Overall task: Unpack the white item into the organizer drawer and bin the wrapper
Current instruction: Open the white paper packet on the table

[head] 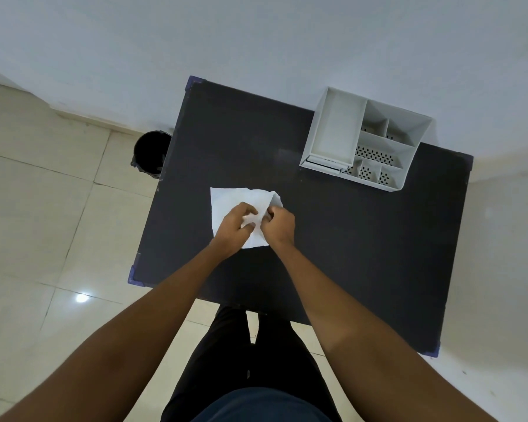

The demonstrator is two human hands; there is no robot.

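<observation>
- A dark tabletop [347, 239] stood against a pale wall, seen from above by a person standing at its near edge.
- A white wrapper [229, 199], flat and crinkled, lay on the tabletop toward its left side, well short of the far edge.
- The left hand [233, 228] rested on the wrapper's near half, its fingers [247, 210] curled and pinching a fold of the white material.
- The right hand [279, 226] sat just beside the left hand, touching the wrapper at its right edge, with its fingers [270, 213] bent and pinching the same fold from the other side.
- Whether the white item was still inside the wrapper could not be told, as the hands covered the middle.
- A white organizer [369, 138] stood at the tabletop's far right, against the wall, well apart from the wrapper.
- It had one long open compartment on its left side and several smaller compartments with perforated floors on its right.
- A low drawer front [323, 166] showed at the organizer's near left corner.
- A black bin [150, 155] stood on the tiled floor [43, 223] just beside the tabletop's far left edge.
- Both bare forearms reached in from the near edge, above dark trousers.
</observation>
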